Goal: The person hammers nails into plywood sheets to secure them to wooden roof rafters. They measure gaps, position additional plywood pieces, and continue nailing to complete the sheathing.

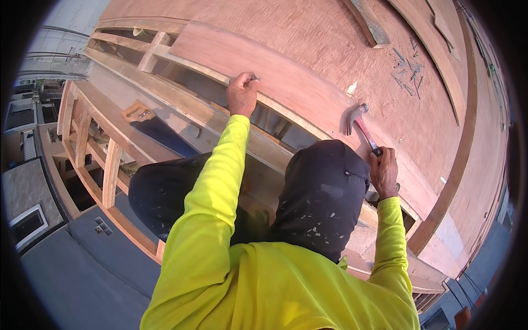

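Note:
My left hand [242, 94] is closed in a pinch at the edge of a reddish plywood strip [275, 69]. A small dark tip, apparently of a nail [255, 78], shows at its fingertips; the rest is hidden. My right hand [384, 173] is wrapped round the handle end of a claw hammer [361, 122]. The hammer's metal head is up and away from me, over the same strip, with the claw pointing left. A gap runs between the strip and the timber joists under my knees.
Loose nails [408, 69] lie scattered on the plywood sheet [308, 27] at the far right. A handsaw [159, 129] with a wooden handle rests on a board to the left. Wood offcuts [369, 25] lie at the top. Beyond the timber frame [110, 173] there is a drop.

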The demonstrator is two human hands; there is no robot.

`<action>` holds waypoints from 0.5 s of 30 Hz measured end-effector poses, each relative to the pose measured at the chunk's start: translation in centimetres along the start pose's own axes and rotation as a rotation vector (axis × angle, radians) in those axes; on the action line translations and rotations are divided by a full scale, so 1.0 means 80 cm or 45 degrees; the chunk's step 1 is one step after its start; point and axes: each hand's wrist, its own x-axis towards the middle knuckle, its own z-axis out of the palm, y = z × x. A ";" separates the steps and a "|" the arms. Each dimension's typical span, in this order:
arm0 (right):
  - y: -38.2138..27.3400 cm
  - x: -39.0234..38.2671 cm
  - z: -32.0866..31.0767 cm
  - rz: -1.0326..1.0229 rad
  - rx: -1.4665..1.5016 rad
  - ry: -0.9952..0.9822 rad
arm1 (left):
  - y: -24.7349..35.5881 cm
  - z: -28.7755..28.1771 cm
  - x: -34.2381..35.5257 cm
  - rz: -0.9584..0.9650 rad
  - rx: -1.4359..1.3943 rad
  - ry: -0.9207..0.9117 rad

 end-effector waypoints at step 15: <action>-0.201 0.077 -0.005 -0.063 0.958 -0.414 | 0.003 -0.004 -0.020 0.208 0.248 0.003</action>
